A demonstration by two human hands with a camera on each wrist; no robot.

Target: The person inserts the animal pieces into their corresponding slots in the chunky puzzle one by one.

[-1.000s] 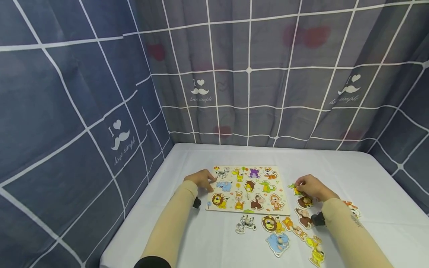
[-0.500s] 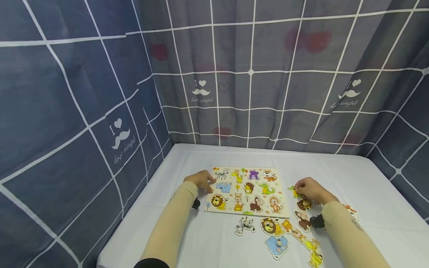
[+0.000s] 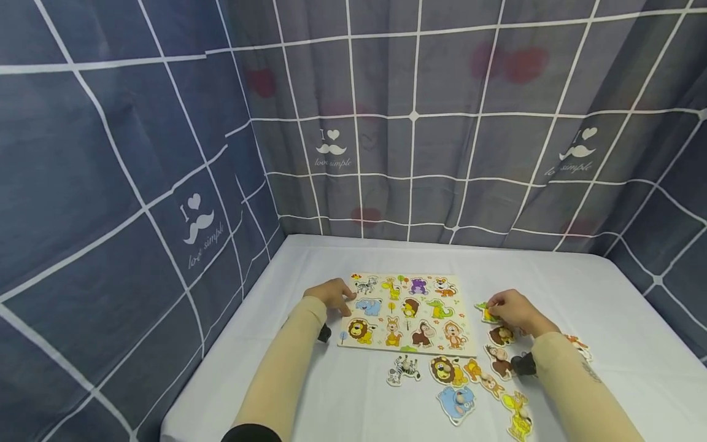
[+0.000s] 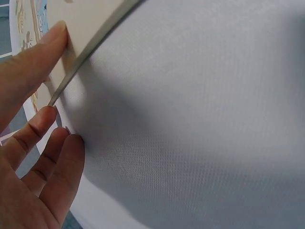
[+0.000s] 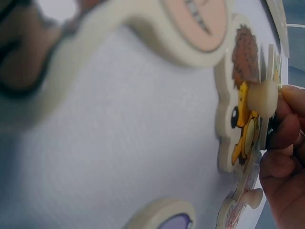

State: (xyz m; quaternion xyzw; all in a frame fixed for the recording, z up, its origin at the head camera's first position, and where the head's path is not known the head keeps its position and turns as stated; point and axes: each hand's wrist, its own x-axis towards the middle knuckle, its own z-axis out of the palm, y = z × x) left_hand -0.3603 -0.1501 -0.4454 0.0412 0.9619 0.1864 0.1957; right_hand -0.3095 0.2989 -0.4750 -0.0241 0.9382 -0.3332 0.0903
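A wooden animal puzzle board (image 3: 442,350) with printed animal shapes lies on the white table. My left hand (image 3: 333,294) pinches its left edge; in the left wrist view the thumb (image 4: 55,40) is on the board's face and a fingertip meets the edge from the side. To the right of the board, my right hand (image 3: 513,308) pinches a green crocodile puzzle piece (image 3: 485,314), partly covered by the fingers. Close below that hand lies a hedgehog piece (image 3: 501,335) with a knob, seen side-on in the right wrist view. A monkey piece (image 3: 499,361) is just nearer.
In front of the board lie loose pieces: a zebra (image 3: 404,369), a lion (image 3: 446,371), an elephant (image 3: 457,403), a kangaroo (image 3: 488,383) and a giraffe (image 3: 518,414). A tiger piece (image 3: 579,347) shows behind the right forearm. A checked curtain (image 3: 381,147) surrounds the table.
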